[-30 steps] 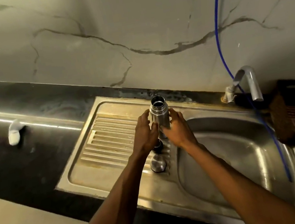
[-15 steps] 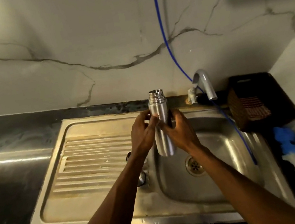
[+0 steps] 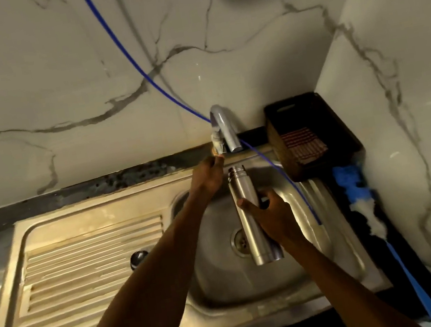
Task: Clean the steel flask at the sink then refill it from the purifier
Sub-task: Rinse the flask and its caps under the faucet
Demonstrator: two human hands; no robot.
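The steel flask [image 3: 247, 209] is upright and uncapped over the sink basin [image 3: 224, 283], its open mouth just below the spout of the curved tap [image 3: 227, 129]. My right hand [image 3: 274, 217] is wrapped around the flask's middle. My left hand [image 3: 208, 177] has reached up to the tap's handle at the base of the spout, fingers pinched on it. No water is visible from the spout. A round dark cap [image 3: 139, 259] lies on the ribbed drainboard [image 3: 92, 274].
A blue tube [image 3: 133, 62] runs down the marble wall past the tap into the basin. A dark basket [image 3: 309, 132] with a checked cloth stands in the right corner. A blue-and-white brush [image 3: 366, 211] lies along the sink's right edge.
My left hand let go of the flask and rose to the tap handle. My right hand alone carried the flask rightward under the spout. The view shifted right.
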